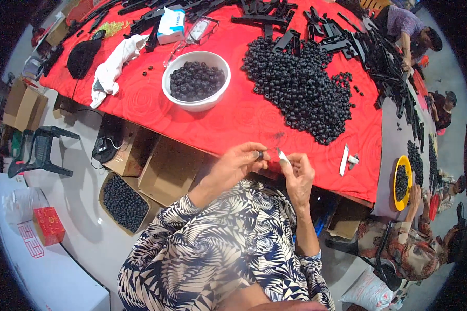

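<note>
It's a workshop, and a busy one: small black parts (pixel 306 96) heaped over a red-covered table (pixel 140 98), a white bowl (pixel 194 105) loaded with more, long black pieces (pixel 386 65) piled along the edges. Down below, open cartons (pixel 168 168), one of them full of small black parts! And over on the right, other people (pixel 412 246), hands among the pieces, a yellow tray (pixel 400 206) of parts right there.
</note>
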Action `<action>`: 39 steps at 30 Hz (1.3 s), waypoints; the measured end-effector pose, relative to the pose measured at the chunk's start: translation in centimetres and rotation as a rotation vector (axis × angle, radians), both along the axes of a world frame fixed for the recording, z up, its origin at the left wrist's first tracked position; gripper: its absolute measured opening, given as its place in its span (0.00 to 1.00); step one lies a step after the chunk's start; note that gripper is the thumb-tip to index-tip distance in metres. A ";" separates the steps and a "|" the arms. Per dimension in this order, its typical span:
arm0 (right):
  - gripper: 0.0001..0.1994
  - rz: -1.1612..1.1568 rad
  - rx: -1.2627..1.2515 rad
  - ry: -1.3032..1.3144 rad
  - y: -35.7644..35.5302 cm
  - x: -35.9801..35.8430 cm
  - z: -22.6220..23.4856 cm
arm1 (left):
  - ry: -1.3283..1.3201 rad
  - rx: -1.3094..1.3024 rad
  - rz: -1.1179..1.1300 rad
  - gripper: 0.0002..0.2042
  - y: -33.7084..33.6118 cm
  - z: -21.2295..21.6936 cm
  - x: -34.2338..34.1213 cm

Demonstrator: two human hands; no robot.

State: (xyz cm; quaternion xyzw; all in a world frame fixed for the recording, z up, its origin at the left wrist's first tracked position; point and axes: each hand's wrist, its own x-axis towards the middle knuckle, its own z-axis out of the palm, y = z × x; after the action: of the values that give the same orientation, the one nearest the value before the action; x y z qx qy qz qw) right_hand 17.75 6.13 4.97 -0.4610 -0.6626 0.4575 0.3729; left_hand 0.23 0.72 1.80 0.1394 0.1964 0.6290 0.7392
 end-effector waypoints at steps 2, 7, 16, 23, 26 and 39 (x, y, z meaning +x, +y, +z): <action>0.08 -0.005 0.000 0.018 -0.1 -0.1 -0.1 | 0.052 -0.026 -0.005 0.10 0.1 -0.4 0.0; 0.08 0.002 -0.012 0.019 0.1 -0.1 -0.4 | 0.069 -0.014 0.012 0.08 -0.2 -1.0 0.4; 0.07 -0.011 -0.025 0.045 0.1 -0.3 -0.9 | 0.142 -0.026 0.031 0.07 -0.4 -0.7 0.1; 0.05 -0.002 -0.032 0.024 0.2 -0.4 -1.1 | 0.177 -0.071 0.063 0.04 -0.5 -0.1 0.1; 0.08 -0.026 -0.008 0.027 0.3 -0.4 -1.5 | 0.185 -0.036 0.059 0.05 -0.6 -0.4 0.0; 0.08 -0.023 0.017 0.024 0.1 -0.2 -1.9 | 0.306 0.019 0.076 0.06 -0.9 -0.1 0.4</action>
State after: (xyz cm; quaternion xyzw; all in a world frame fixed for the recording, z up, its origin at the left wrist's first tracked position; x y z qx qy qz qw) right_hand 17.58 6.21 3.05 -0.4599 -0.6565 0.4532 0.3901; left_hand 0.61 -0.23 1.69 0.2331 0.3060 0.6295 0.6751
